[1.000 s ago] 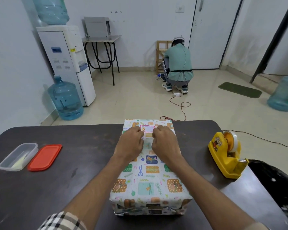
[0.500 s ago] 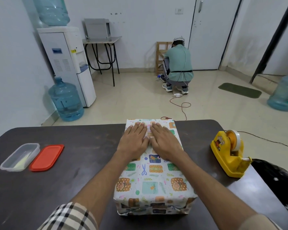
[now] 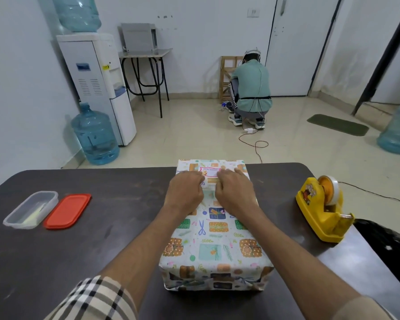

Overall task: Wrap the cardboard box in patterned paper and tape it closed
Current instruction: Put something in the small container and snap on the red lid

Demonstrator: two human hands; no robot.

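wrapped box [image 3: 214, 241], left hand [image 3: 185, 195], right hand [image 3: 234, 196] atop, fingertips hidden

**Readable text: none at this resolution**

- Wrapped box [image 3: 214, 239], far end of top face: small white label [image 3: 210, 172] with a pink border. I see a line of dark print along its upper edge and a small orange figure at its left end. The letters are too small and blurred to make out.
- Yellow tape dispenser [image 3: 319, 211]: cartoon sticker [image 3: 308, 191] on its side. I can read no wording.
- Water cooler [image 3: 95, 77] by the left wall: blue panel [image 3: 82, 66] on the front and a yellow tag [image 3: 105, 67] beside the taps. Print on both is illegible.
- I find no numbers, brands or signs legible elsewhere.
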